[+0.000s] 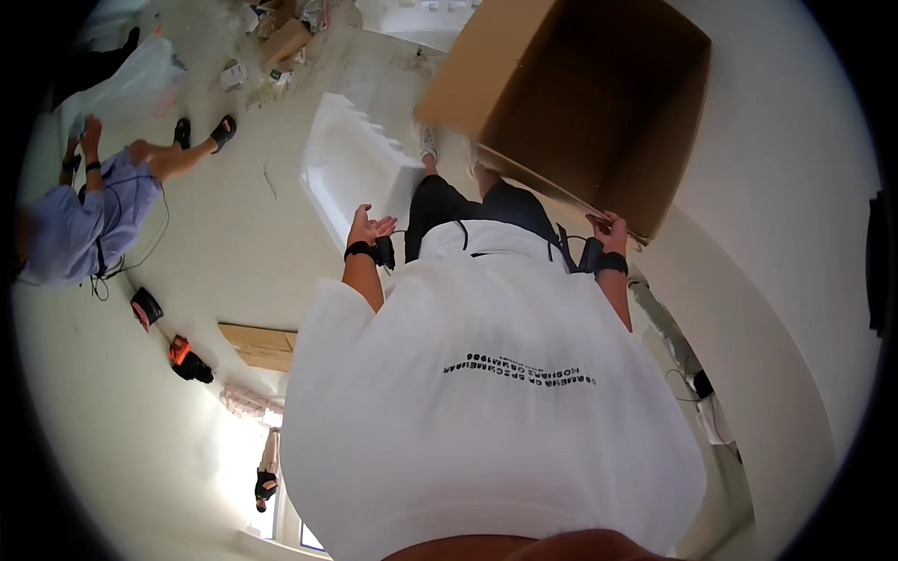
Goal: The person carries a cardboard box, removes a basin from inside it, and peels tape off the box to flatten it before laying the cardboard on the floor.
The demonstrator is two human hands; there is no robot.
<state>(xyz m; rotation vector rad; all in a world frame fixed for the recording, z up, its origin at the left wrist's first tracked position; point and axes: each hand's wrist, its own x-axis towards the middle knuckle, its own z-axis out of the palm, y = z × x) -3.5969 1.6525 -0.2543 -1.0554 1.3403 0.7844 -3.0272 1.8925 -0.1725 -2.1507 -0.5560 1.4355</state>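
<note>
My right hand (610, 230) is closed on the edge of a large brown cardboard box (561, 173). The box is tilted, with its dark inside facing me. My left hand (369, 227) is open, palm turned up and fingers apart, with nothing in it. Close by it stands a white foam packing piece (327, 173) with a notched edge, leaning near my legs. Whether that hand touches the foam I cannot tell. Black straps with small devices are on both my wrists.
To the left, another person (103, 206) sits or crouches by a clear plastic bag (140, 79). Cardboard scraps and litter (281, 42) lie on the floor ahead. Bags (187, 360) and a flat carton (260, 346) are at the lower left. A further person (267, 481) stands near a window.
</note>
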